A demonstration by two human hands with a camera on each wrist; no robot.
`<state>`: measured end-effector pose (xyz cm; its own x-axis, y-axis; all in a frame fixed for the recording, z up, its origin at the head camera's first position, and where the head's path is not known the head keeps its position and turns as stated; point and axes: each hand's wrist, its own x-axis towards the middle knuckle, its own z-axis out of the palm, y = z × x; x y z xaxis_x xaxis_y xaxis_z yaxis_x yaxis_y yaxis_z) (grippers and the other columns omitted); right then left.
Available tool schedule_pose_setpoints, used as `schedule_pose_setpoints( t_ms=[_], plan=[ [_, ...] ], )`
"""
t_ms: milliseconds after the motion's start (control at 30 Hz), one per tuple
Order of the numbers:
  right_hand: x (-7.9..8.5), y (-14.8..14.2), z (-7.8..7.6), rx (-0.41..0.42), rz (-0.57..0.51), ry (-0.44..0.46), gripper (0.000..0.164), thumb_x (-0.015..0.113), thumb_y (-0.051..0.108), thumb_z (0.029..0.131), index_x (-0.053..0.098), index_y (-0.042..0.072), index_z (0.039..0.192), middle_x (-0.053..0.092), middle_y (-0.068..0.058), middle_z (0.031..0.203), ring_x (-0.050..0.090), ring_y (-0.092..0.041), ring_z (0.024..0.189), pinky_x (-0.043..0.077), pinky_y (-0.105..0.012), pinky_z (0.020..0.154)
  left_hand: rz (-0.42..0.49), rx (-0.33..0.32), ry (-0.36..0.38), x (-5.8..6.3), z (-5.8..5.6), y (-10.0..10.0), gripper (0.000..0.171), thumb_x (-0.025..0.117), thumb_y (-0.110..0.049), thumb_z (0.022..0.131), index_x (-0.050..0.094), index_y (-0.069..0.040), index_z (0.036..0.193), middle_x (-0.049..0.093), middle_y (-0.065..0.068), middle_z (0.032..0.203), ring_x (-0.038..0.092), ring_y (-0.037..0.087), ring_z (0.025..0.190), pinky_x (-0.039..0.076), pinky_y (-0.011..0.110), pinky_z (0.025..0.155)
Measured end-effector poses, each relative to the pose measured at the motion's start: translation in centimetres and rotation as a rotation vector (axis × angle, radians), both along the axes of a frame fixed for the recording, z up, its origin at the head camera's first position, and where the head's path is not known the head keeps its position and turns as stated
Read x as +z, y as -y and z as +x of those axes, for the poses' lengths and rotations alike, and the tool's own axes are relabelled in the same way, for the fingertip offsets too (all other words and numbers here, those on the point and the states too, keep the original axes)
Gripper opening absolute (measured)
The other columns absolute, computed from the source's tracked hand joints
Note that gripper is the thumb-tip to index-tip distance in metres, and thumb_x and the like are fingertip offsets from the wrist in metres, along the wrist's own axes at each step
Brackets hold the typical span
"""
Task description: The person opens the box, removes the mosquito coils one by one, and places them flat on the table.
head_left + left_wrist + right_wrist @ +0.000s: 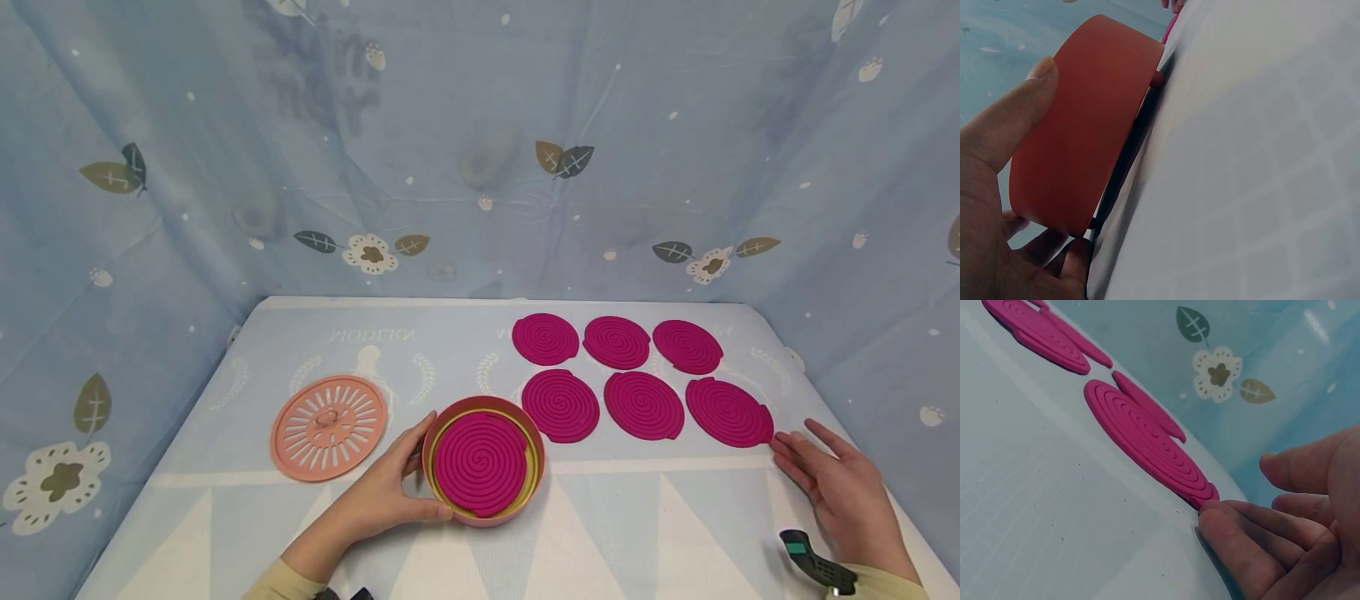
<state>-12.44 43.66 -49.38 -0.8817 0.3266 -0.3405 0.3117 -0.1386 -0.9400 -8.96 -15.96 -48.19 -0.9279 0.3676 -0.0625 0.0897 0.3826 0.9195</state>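
Note:
My left hand [392, 483] grips the side of a round pink-orange mosquito coil box [542, 467], thumb near its front and fingers behind. In the left wrist view, the box's outer wall [1085, 125] shows small feet underneath. A magenta mosquito coil [480, 462] lies inside, above a yellow inner surface. At the right, my right hand [843, 492] has its fingertips at the outer edge of the front-right mosquito coil [729, 412]. The right wrist view shows those fingers [1241, 550] fairly straight against the coil's end, with the thumb raised apart.
Several more magenta coils lie in two rows, including a back-left coil [546, 339] and a front-left coil [561, 406]. A slotted pink-orange lid [328, 427] lies flat left of the box. Patterned blue fabric [480, 150] hangs behind and beside the table [600, 533].

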Motion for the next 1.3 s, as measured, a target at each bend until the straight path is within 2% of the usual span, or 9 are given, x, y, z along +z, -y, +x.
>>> schedule_pose_setpoints(
  t_ms=[133, 233, 367, 433, 633, 733, 933, 1133, 1300],
  plan=[
    [0.4, 0.1, -0.1, -0.029, 0.048, 0.032, 0.096, 0.071, 0.038, 0.090, 0.006, 0.031, 0.160, 0.058, -0.002, 0.119, 0.067, 0.003, 0.078, 0.061, -0.024, 0.066, 0.001, 0.000, -0.002, 0.0, 0.0, 0.0, 0.122, 0.093, -0.042, 0.065, 0.017, -0.024, 0.160, 0.024, -0.010, 0.158, 0.032, 0.009, 0.141, 0.034, 0.027, 0.113],
    [1.0, 0.5, -0.2, -0.062, 0.071, 0.041, 0.093, 0.071, 0.043, 0.088, 0.012, 0.034, 0.159, 0.041, -0.011, 0.142, 0.065, 0.005, 0.077, 0.060, -0.021, 0.064, 0.002, 0.000, -0.001, 0.0, 0.0, 0.0, 0.122, 0.093, -0.042, 0.065, 0.017, -0.025, 0.160, 0.024, -0.010, 0.158, 0.032, 0.009, 0.141, 0.033, 0.027, 0.113],
    [1.9, 1.4, -0.2, -0.053, 0.082, -0.014, 0.090, 0.071, 0.044, 0.088, 0.017, 0.033, 0.159, 0.037, -0.009, 0.148, 0.065, 0.005, 0.081, 0.059, -0.019, 0.065, 0.002, -0.004, -0.004, 0.0, 0.0, 0.1, 0.122, 0.093, -0.042, 0.065, 0.017, -0.025, 0.160, 0.023, -0.010, 0.158, 0.030, 0.009, 0.142, 0.033, 0.027, 0.113],
    [2.6, 2.0, -0.1, -0.023, 0.085, -0.064, 0.089, 0.072, 0.041, 0.088, 0.020, 0.030, 0.159, 0.046, -0.006, 0.141, 0.066, 0.004, 0.083, 0.059, -0.019, 0.066, 0.006, -0.008, -0.007, -0.1, 0.0, 0.1, 0.122, 0.093, -0.041, 0.065, 0.017, -0.024, 0.160, 0.023, -0.010, 0.158, 0.030, 0.009, 0.142, 0.033, 0.027, 0.113],
    [5.2, 4.3, -0.2, 0.190, 0.039, -0.273, 0.074, 0.066, 0.021, 0.096, 0.026, 0.016, 0.158, 0.066, 0.011, 0.111, 0.070, -0.007, 0.094, 0.059, -0.021, 0.076, 0.007, -0.013, -0.004, -0.1, 0.0, 0.1, 0.122, 0.093, -0.040, 0.066, 0.017, -0.025, 0.160, 0.023, -0.010, 0.158, 0.028, 0.008, 0.142, 0.033, 0.026, 0.113],
    [6.2, 5.9, -0.6, 0.289, 0.090, -0.320, 0.068, 0.063, 0.019, 0.099, 0.029, 0.014, 0.157, 0.066, 0.012, 0.113, 0.069, -0.007, 0.097, 0.057, -0.020, 0.079, 0.006, -0.012, -0.007, -0.1, -0.1, 0.1, 0.122, 0.093, -0.040, 0.066, 0.017, -0.025, 0.160, 0.024, -0.010, 0.158, 0.028, 0.007, 0.142, 0.033, 0.026, 0.113],
    [7.7, 8.8, -1.6, 0.455, 0.297, -0.367, 0.059, 0.058, 0.018, 0.102, 0.033, 0.010, 0.155, 0.062, 0.011, 0.122, 0.067, -0.006, 0.102, 0.054, -0.015, 0.083, 0.003, -0.010, -0.019, -0.3, -0.1, 0.2, 0.122, 0.093, -0.041, 0.066, 0.017, -0.025, 0.160, 0.025, -0.009, 0.158, 0.028, 0.009, 0.142, 0.033, 0.027, 0.113],
    [9.4, 11.7, -2.2, 0.605, 0.472, -0.370, 0.054, 0.054, 0.022, 0.104, 0.034, 0.010, 0.153, 0.057, 0.000, 0.134, 0.063, -0.007, 0.110, 0.055, -0.019, 0.087, 0.008, -0.017, -0.033, -0.5, -0.2, 0.2, 0.122, 0.092, -0.041, 0.066, 0.016, -0.023, 0.160, 0.024, -0.009, 0.159, 0.030, 0.010, 0.142, 0.033, 0.027, 0.113],
    [10.0, 14.3, -2.9, 0.710, 0.453, -0.396, 0.054, 0.053, 0.021, 0.104, 0.035, 0.009, 0.153, 0.054, -0.016, 0.137, 0.063, -0.017, 0.113, 0.054, -0.020, 0.090, 0.013, -0.019, -0.032, -0.6, -0.2, 0.2, 0.122, 0.092, -0.041, 0.067, 0.016, -0.023, 0.160, 0.023, -0.009, 0.159, 0.030, 0.011, 0.142, 0.033, 0.027, 0.113]
  ],
)
